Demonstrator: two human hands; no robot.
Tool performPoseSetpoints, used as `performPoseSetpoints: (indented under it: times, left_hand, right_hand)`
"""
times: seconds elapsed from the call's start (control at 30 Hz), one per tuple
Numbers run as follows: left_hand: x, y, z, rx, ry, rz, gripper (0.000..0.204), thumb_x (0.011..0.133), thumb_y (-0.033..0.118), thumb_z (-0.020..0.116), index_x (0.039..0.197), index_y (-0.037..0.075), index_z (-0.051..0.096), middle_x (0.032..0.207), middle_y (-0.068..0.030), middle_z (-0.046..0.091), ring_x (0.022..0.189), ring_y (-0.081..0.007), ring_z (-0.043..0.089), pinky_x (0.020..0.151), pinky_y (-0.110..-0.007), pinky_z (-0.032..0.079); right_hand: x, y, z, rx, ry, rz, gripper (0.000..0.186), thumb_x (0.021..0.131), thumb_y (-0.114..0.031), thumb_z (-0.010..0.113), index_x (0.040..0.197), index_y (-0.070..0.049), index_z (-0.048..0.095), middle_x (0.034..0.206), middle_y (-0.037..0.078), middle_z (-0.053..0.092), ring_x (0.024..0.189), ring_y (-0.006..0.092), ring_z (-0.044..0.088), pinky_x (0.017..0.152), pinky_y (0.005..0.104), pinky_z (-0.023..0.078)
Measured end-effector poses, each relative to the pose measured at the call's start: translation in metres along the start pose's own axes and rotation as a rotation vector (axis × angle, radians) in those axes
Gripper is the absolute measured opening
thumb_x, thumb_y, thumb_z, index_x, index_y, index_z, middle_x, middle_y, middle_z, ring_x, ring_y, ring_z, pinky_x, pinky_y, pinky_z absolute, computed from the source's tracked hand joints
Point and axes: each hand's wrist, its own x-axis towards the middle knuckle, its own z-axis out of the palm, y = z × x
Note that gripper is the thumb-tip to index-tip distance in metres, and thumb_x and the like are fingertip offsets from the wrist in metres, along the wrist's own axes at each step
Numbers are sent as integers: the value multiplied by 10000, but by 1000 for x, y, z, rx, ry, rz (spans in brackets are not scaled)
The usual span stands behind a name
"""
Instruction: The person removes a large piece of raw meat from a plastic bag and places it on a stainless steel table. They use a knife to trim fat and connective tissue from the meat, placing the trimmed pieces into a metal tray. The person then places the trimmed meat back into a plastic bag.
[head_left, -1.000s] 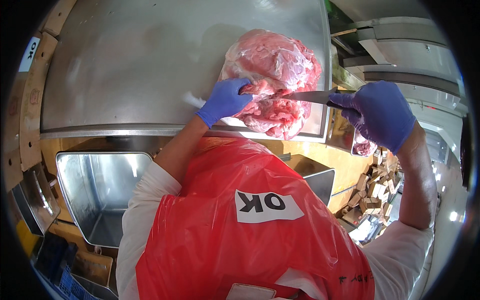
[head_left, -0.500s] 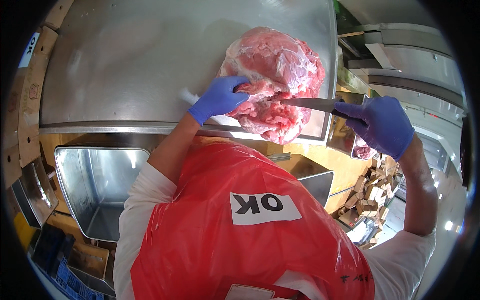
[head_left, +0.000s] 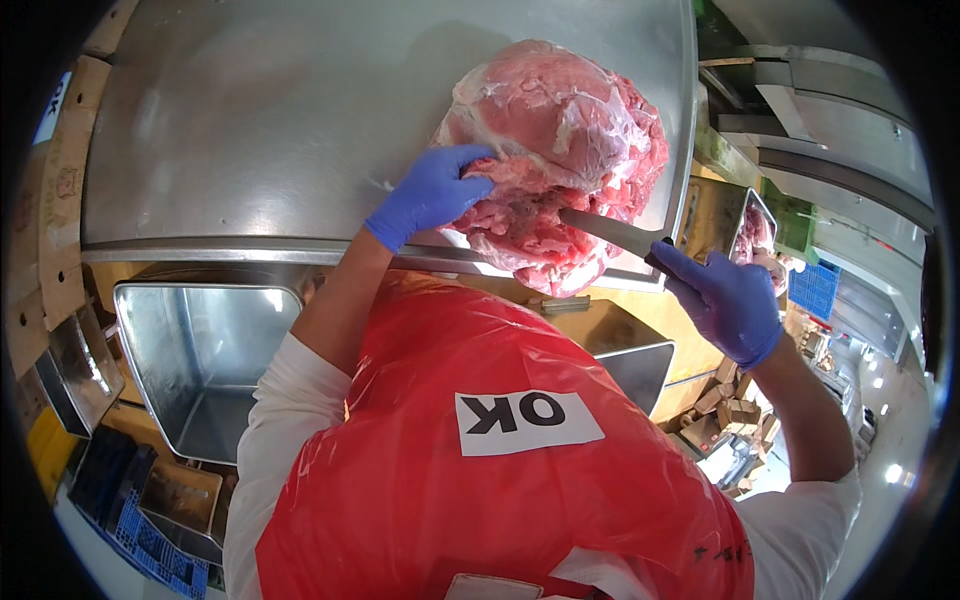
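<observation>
A large raw cut of meat (head_left: 560, 125), pink with white fat and membrane, lies near the right end of the steel table (head_left: 270, 130). My left hand (head_left: 430, 195), in a blue glove, grips a flap on the meat's left side, its fingertips partly hidden in the folds. In my right hand (head_left: 728, 305), also gloved in blue, is a knife (head_left: 615, 232) with its index finger stretched along the handle. The blade points left, and its tip rests at the opened, ragged flesh in the meat's near part.
Below the table's front edge stand a metal bin (head_left: 205, 370) at left and another bin (head_left: 635, 355) at right. A container with meat pieces (head_left: 755, 235) is past the table's right end. Cardboard (head_left: 62, 190) lines the left side; blue crates (head_left: 150, 540) sit lower left.
My right hand has moved down and to the left, and the knife now slants more steeply. My left hand keeps its grip on the flap. The view has shifted slightly.
</observation>
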Motion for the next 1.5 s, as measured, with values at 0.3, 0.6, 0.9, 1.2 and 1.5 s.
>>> performPoseSetpoints:
  times: [0.3, 0.6, 0.9, 1.2, 1.5]
  left_hand:
    - [24, 12, -22, 196, -12, -84, 366, 924, 140, 702, 1235, -49, 671, 978, -39, 709, 888, -96, 621, 807, -287, 533]
    - [29, 31, -33, 179, -74, -142, 386, 918, 195, 715, 1225, -38, 693, 1001, -71, 733, 894, -106, 636, 833, -294, 529]
    - [34, 28, -37, 141, -96, -153, 360, 912, 203, 704, 1190, -26, 711, 919, -34, 709, 831, -95, 606, 783, -293, 514]
    - [39, 17, -39, 199, -85, -57, 359, 906, 222, 708, 1170, -21, 717, 912, -47, 717, 824, -104, 610, 780, -309, 520]
    - [30, 39, -35, 78, -205, -242, 391, 929, 211, 725, 1224, -42, 683, 932, -55, 706, 829, -103, 614, 761, -293, 524]
  right_hand:
    - [-31, 8, 104, 138, 322, 44, 492, 888, -226, 777, 1366, -275, 671, 642, 68, 529, 470, 239, 566, 428, 384, 451]
    - [-36, 4, 162, 194, 410, 70, 542, 877, -225, 782, 1398, -285, 642, 678, 69, 518, 470, 244, 545, 444, 398, 461]
    - [-34, -6, 210, 141, 523, 103, 619, 881, -232, 781, 1456, -340, 578, 677, 68, 519, 455, 245, 543, 423, 407, 452]
    - [-38, -19, 173, 96, 464, 150, 520, 897, -267, 763, 1400, -315, 639, 658, 72, 521, 480, 274, 558, 452, 411, 459]
    - [-11, -23, 15, -42, 40, 48, 404, 960, -344, 668, 1362, -322, 639, 674, 93, 634, 567, 306, 652, 515, 461, 526]
